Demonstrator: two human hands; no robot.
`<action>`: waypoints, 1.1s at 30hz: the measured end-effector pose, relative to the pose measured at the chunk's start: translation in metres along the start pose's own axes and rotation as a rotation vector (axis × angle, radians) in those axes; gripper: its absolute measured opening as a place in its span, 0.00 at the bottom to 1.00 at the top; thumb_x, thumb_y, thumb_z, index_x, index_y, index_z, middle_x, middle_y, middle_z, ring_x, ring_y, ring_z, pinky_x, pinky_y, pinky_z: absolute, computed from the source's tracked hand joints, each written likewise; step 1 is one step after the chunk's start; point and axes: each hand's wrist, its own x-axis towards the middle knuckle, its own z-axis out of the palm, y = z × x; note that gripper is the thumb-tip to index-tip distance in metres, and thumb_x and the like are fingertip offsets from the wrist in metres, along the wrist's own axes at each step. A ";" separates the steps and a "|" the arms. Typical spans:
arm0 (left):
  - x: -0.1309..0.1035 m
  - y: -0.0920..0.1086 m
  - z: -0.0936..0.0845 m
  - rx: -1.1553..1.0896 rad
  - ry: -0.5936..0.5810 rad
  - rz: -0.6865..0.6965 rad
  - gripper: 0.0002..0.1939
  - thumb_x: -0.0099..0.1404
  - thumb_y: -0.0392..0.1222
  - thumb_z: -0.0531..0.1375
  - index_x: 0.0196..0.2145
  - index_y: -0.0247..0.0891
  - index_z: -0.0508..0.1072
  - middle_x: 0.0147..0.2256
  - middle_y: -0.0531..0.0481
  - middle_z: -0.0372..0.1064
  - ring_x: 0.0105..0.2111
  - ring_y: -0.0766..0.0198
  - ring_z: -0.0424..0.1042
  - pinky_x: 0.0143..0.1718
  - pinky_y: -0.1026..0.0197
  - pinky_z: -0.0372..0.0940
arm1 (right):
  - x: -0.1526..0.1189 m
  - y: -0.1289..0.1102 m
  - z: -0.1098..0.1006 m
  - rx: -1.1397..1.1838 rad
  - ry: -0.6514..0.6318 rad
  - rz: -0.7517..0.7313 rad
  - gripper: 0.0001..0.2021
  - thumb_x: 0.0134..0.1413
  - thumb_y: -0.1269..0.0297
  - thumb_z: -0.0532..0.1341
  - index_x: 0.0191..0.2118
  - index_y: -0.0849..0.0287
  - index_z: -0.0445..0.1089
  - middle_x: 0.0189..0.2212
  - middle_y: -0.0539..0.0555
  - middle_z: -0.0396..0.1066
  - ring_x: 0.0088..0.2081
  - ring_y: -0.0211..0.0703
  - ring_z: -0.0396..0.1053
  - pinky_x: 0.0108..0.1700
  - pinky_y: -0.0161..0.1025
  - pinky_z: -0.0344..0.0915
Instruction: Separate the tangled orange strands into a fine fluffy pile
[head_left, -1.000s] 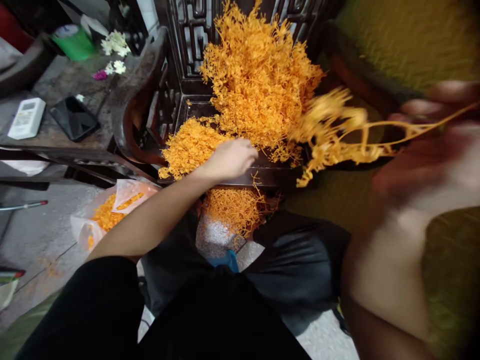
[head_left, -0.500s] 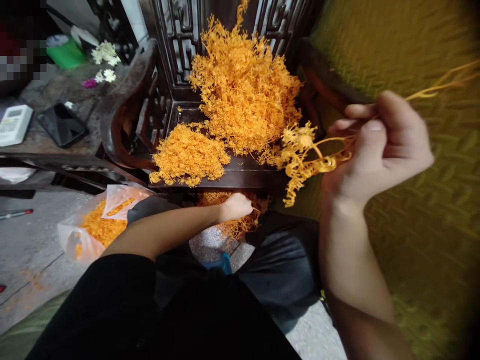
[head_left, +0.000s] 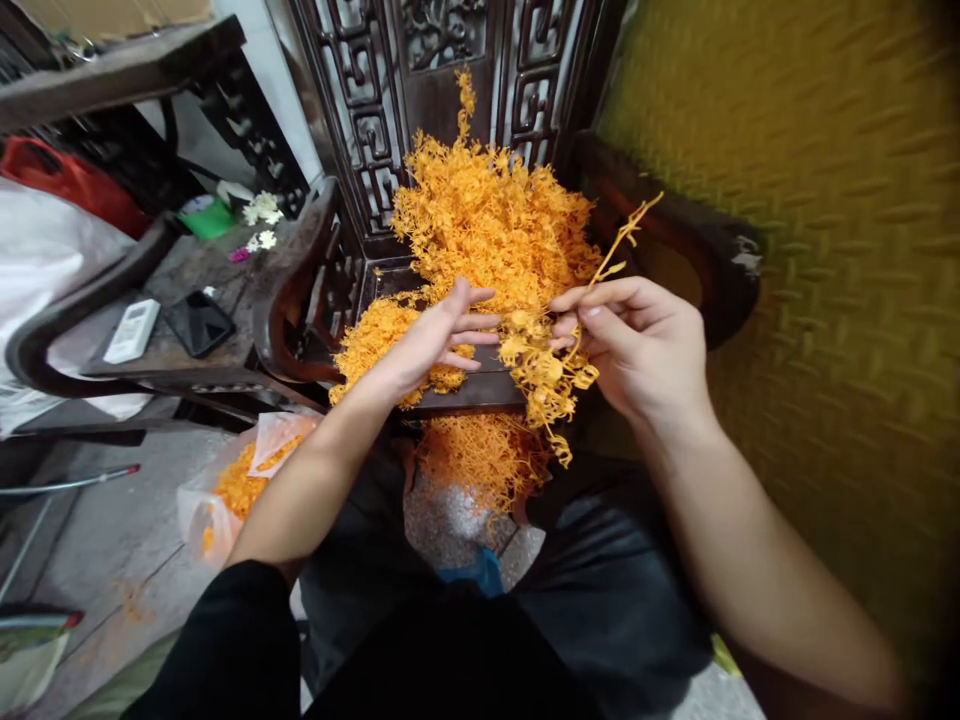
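Head view shows the right hand (head_left: 652,345) pinching a thin stem of the orange sprig (head_left: 549,372) between thumb and fingertips, while the left hand (head_left: 431,340) spreads its fingers wide, tips at the sprig's left edge, though whether they touch is unclear. Likely feather-light, limp and easily torn at its curly tips, the sprig seems best held by that stem. It hangs before 1 large orange heap (head_left: 499,220) on the dark wooden chair (head_left: 480,393).

The right hand (head_left: 654,348) pinches an orange sprig (head_left: 546,372), left hand (head_left: 436,338) spread alongside.
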 end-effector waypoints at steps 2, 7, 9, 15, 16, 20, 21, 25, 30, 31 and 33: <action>-0.007 0.001 0.002 -0.043 -0.093 0.076 0.52 0.58 0.71 0.67 0.72 0.46 0.59 0.72 0.35 0.56 0.67 0.39 0.66 0.53 0.47 0.74 | 0.000 0.001 0.007 0.044 -0.021 0.013 0.11 0.50 0.61 0.77 0.33 0.57 0.77 0.36 0.53 0.81 0.29 0.36 0.77 0.32 0.34 0.78; -0.010 -0.007 0.012 -0.053 -0.194 0.151 0.52 0.52 0.51 0.77 0.70 0.50 0.62 0.59 0.41 0.73 0.52 0.49 0.78 0.45 0.51 0.75 | 0.002 0.003 0.024 0.041 0.001 0.077 0.11 0.49 0.62 0.77 0.32 0.56 0.75 0.36 0.52 0.80 0.29 0.36 0.75 0.28 0.32 0.74; -0.011 -0.004 0.007 0.006 -0.132 0.117 0.32 0.58 0.48 0.74 0.59 0.43 0.75 0.44 0.46 0.78 0.37 0.59 0.78 0.37 0.57 0.72 | 0.004 0.005 0.027 0.001 0.072 0.069 0.09 0.50 0.64 0.76 0.31 0.56 0.75 0.36 0.52 0.80 0.28 0.36 0.74 0.28 0.33 0.74; -0.018 0.007 -0.025 0.119 0.285 0.268 0.15 0.62 0.51 0.72 0.39 0.38 0.79 0.39 0.50 0.78 0.35 0.66 0.74 0.40 0.61 0.68 | 0.019 0.027 -0.001 -0.228 0.256 0.084 0.02 0.53 0.67 0.69 0.34 0.57 0.78 0.34 0.54 0.79 0.26 0.38 0.73 0.24 0.36 0.72; -0.019 0.007 -0.028 0.113 0.345 0.299 0.15 0.62 0.51 0.72 0.39 0.38 0.78 0.39 0.50 0.78 0.36 0.66 0.75 0.40 0.61 0.69 | 0.021 0.031 -0.009 -0.348 0.216 0.137 0.04 0.55 0.66 0.68 0.36 0.57 0.79 0.34 0.54 0.79 0.25 0.39 0.74 0.25 0.38 0.72; -0.018 0.004 -0.029 0.013 0.443 0.371 0.14 0.65 0.47 0.70 0.42 0.38 0.75 0.42 0.48 0.76 0.34 0.66 0.78 0.37 0.61 0.72 | 0.018 0.035 -0.024 -0.931 -0.118 0.346 0.12 0.56 0.70 0.64 0.44 0.58 0.82 0.28 0.55 0.80 0.21 0.45 0.73 0.28 0.44 0.73; -0.017 0.003 -0.027 0.008 0.442 0.381 0.13 0.65 0.47 0.69 0.43 0.38 0.74 0.44 0.48 0.76 0.34 0.66 0.79 0.36 0.62 0.73 | 0.015 0.031 -0.021 -1.065 -0.170 0.317 0.13 0.55 0.71 0.64 0.45 0.58 0.83 0.27 0.55 0.80 0.22 0.47 0.74 0.31 0.46 0.74; -0.016 0.003 -0.016 0.057 0.403 0.426 0.13 0.65 0.42 0.69 0.45 0.39 0.74 0.48 0.46 0.76 0.40 0.64 0.80 0.42 0.61 0.76 | -0.002 0.007 0.011 -1.318 -0.109 -0.113 0.13 0.60 0.66 0.63 0.47 0.56 0.83 0.36 0.60 0.82 0.39 0.56 0.80 0.49 0.53 0.74; -0.017 0.007 -0.003 0.138 0.361 0.493 0.13 0.62 0.35 0.69 0.45 0.39 0.76 0.46 0.48 0.79 0.47 0.62 0.78 0.43 0.62 0.73 | -0.017 0.006 0.049 -0.640 -0.187 -0.140 0.12 0.63 0.59 0.67 0.50 0.54 0.71 0.46 0.57 0.79 0.44 0.47 0.79 0.49 0.44 0.76; -0.018 0.007 -0.001 0.160 0.363 0.492 0.13 0.63 0.35 0.69 0.45 0.40 0.77 0.45 0.48 0.79 0.45 0.62 0.78 0.42 0.62 0.73 | -0.018 0.009 0.053 -0.509 -0.207 -0.085 0.14 0.61 0.58 0.68 0.50 0.53 0.68 0.46 0.56 0.78 0.43 0.45 0.79 0.48 0.43 0.76; -0.018 0.007 0.001 0.181 0.365 0.488 0.12 0.63 0.37 0.69 0.45 0.40 0.77 0.44 0.48 0.79 0.45 0.61 0.78 0.42 0.60 0.72 | -0.019 0.015 0.056 -0.340 -0.233 0.003 0.18 0.58 0.58 0.70 0.50 0.51 0.66 0.47 0.55 0.76 0.39 0.43 0.78 0.43 0.41 0.77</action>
